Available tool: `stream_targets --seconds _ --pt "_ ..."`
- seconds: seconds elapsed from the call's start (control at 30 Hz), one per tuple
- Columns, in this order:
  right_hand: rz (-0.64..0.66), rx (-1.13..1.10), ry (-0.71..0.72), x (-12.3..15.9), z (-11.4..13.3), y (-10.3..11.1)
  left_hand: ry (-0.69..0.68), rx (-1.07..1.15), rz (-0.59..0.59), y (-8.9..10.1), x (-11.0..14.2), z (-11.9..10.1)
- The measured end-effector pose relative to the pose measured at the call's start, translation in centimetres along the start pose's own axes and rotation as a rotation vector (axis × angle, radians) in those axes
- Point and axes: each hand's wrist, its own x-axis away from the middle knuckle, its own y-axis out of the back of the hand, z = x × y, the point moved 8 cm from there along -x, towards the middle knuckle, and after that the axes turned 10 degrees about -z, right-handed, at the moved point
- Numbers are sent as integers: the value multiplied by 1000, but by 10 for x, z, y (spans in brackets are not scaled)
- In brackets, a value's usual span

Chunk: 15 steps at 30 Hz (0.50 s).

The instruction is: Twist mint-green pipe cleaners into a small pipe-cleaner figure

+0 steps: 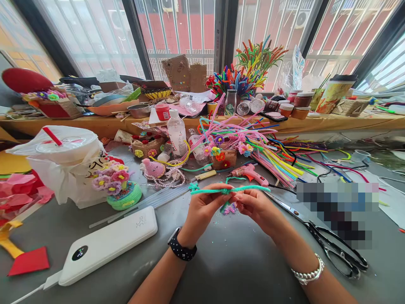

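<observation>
Both hands meet over the middle of the grey table, pinching a turquoise-green pipe cleaner (253,188). A bent, knotted part of it sits between the fingertips, while one end sticks out to the right. My left hand (204,211) grips it from the left side, thumb and fingers closed. Opposite, my right hand (257,210) closes on it close to the left fingertips. Small pink-purple petals (229,209) show just below the fingers; whether they are joined to the pipe cleaner I cannot tell. A pink glue gun (249,173) lies right behind the hands.
Black-handled scissors (340,249) lie right of my right forearm. At left are a white power bank (110,247), a crocheted flower pot (124,196) and a bagged drink cup (63,158). Loose pipe cleaners (278,160) and a bottle (176,133) stand behind. A pixelated patch covers the right.
</observation>
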Motion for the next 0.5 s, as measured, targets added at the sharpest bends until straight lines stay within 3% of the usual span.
stream_targets --seconds 0.33,0.5 --pt "-23 38 58 0 8 5 -47 -81 -58 2 -6 -6" --pt "-51 292 211 2 14 4 48 -109 -108 7 -7 0"
